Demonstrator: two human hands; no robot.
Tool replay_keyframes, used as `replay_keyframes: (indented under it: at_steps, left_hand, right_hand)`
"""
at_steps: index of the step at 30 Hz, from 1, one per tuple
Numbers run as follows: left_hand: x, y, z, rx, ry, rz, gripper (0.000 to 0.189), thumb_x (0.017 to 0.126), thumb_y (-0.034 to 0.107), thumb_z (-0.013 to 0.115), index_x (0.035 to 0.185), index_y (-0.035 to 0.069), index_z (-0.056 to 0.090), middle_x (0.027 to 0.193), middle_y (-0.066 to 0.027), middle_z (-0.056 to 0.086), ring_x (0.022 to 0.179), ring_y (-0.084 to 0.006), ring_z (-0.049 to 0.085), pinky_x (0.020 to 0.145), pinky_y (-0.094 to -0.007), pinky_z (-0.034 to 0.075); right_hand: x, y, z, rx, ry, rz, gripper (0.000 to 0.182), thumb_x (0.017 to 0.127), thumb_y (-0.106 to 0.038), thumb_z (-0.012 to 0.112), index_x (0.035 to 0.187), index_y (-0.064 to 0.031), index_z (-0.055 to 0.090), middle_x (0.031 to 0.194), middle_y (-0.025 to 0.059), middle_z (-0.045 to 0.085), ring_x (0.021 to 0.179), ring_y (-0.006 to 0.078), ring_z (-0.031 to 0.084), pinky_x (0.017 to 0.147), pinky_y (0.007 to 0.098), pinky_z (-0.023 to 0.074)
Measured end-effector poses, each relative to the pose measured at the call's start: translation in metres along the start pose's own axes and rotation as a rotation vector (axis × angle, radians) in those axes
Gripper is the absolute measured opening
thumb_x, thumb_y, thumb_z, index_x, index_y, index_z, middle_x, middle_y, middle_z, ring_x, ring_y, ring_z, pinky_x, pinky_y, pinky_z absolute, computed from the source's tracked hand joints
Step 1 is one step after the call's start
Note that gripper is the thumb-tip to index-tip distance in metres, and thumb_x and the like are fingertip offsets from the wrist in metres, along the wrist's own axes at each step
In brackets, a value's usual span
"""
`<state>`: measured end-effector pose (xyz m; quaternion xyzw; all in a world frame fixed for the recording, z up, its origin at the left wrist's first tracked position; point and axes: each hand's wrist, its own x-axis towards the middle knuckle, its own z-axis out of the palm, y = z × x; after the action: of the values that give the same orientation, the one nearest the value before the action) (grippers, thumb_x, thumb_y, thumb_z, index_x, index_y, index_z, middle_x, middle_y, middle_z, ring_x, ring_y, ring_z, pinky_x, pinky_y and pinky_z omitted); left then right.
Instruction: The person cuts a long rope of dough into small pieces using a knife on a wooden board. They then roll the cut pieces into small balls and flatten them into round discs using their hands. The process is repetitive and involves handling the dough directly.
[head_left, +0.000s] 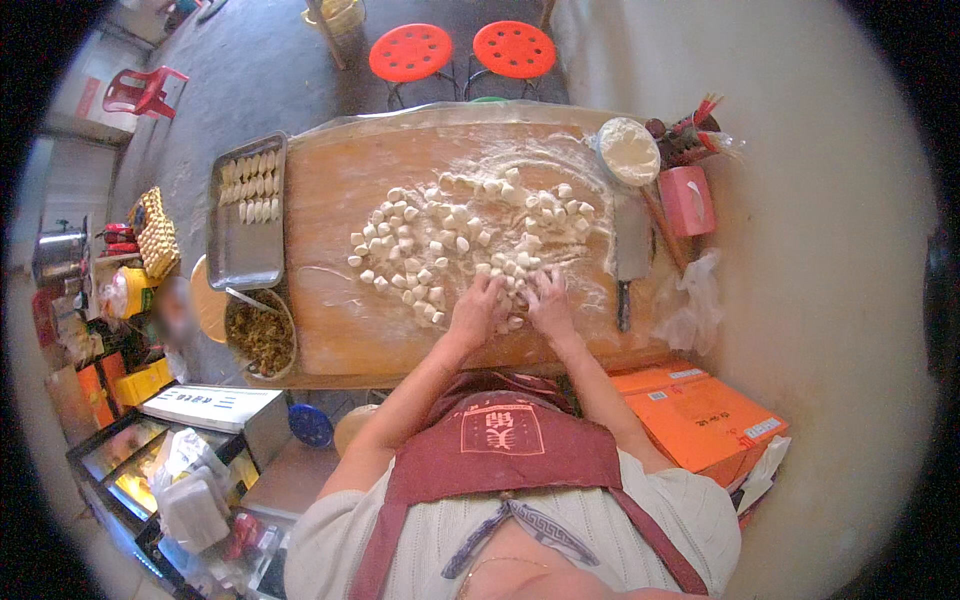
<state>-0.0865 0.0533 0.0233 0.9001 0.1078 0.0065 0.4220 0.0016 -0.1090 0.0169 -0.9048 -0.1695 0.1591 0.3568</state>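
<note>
Many small pieces of floured dough (412, 264) lie scattered over the middle of a wooden work board (330, 330). My left hand (478, 304) is low at the near side of the spread, its fingertips among the pieces. Close beside it, to the right, my right hand (549, 298) has bent fingers touching the same cluster. Whether either hand grips a piece cannot be told. A metal tray (246, 259) at the board's left holds rows of shaped dumplings (249, 176). Nearer me is a bowl of dark chopped filling (260, 334) with a utensil across its rim.
Along the board's right side are a cleaver (631, 244), a bowl of flour (628, 151), a wooden rolling pin (665, 229), a pink tissue box (686, 200) and a crumpled plastic bag (694, 304). An orange carton (694, 420) stands below right. Two red stools (411, 52) stand beyond the board.
</note>
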Motion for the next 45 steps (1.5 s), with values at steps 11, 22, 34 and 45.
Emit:
replay_keyframes:
  at_steps: [11, 22, 34, 45]
  left_hand:
    - [0.025, -0.004, -0.003, 0.040, 0.181, 0.152, 0.020, 0.082, 0.005, 0.063, 0.102, 0.007, 0.063, 0.095, -0.0148, 0.058, 0.089, -0.0366, 0.062, 0.075, -0.0461, 0.051]
    - [0.025, -0.022, 0.008, 0.181, 0.140, 0.251, 0.027, 0.080, 0.004, 0.066, 0.106, 0.007, 0.063, 0.104, -0.0147, 0.058, 0.093, -0.0357, 0.062, 0.077, -0.0445, 0.053]
    - [0.052, -0.035, -0.010, -0.886, -0.197, -0.126, 0.027, 0.093, 0.006, 0.066, 0.120, 0.003, 0.061, 0.105, -0.0030, 0.067, 0.093, -0.0114, 0.065, 0.080, -0.0288, 0.054]
    - [0.010, -0.056, -0.018, -0.509, 0.034, -0.246, 0.015, 0.090, 0.007, 0.062, 0.104, 0.002, 0.060, 0.081, -0.0018, 0.062, 0.075, -0.0086, 0.059, 0.067, -0.0260, 0.050]
  right_hand:
    - [0.001, 0.006, -0.003, 0.031, 0.154, -0.061, 0.026, 0.082, -0.001, 0.065, 0.108, -0.0052, 0.066, 0.116, 0.0145, 0.056, 0.108, 0.0311, 0.058, 0.094, 0.0409, 0.0500]
    - [0.013, -0.002, -0.001, -0.347, 0.032, -0.528, 0.039, 0.073, -0.009, 0.071, 0.111, -0.0113, 0.066, 0.119, 0.0105, 0.057, 0.115, 0.0320, 0.053, 0.097, 0.0472, 0.0424]
    - [0.037, -0.051, -0.028, 0.215, -0.105, -0.410, 0.039, 0.081, -0.003, 0.069, 0.119, -0.0104, 0.070, 0.101, 0.0140, 0.068, 0.098, 0.0338, 0.065, 0.085, 0.0420, 0.0528]
    - [-0.020, -0.023, -0.003, 0.063, -0.085, -0.258, 0.038, 0.082, -0.004, 0.072, 0.120, -0.0035, 0.064, 0.119, 0.0156, 0.062, 0.113, 0.0319, 0.060, 0.100, 0.0403, 0.0471]
